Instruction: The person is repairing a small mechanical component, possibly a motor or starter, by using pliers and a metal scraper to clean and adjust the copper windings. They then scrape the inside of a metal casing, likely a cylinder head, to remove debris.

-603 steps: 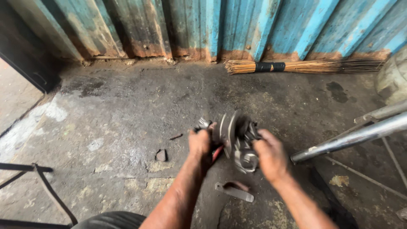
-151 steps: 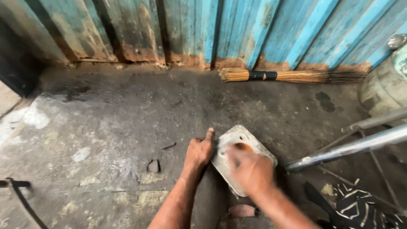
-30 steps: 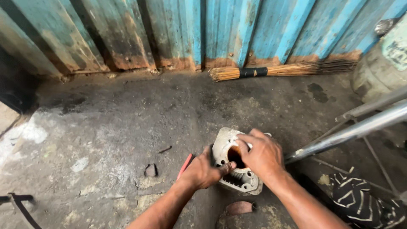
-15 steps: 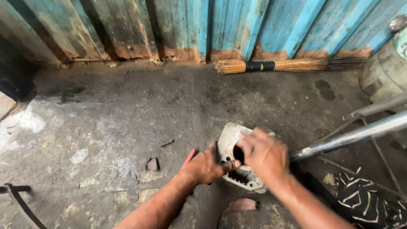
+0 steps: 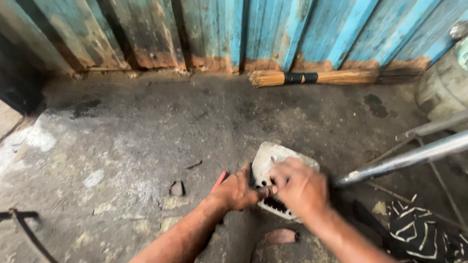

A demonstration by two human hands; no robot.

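Hands meet low over the grimy concrete floor [image 5: 146,126]: the left hand [image 5: 239,190] closes round a red-handled tool [image 5: 218,181] and braces the pale grey finned metal casting's [image 5: 268,158] edge, while the right hand [image 5: 300,187] clamps over its top, steadying it; straw broom [image 5: 331,77] lies against the blue wall

Left grip [image 5: 239,190] and right [image 5: 298,187] clenched (forearms converging).
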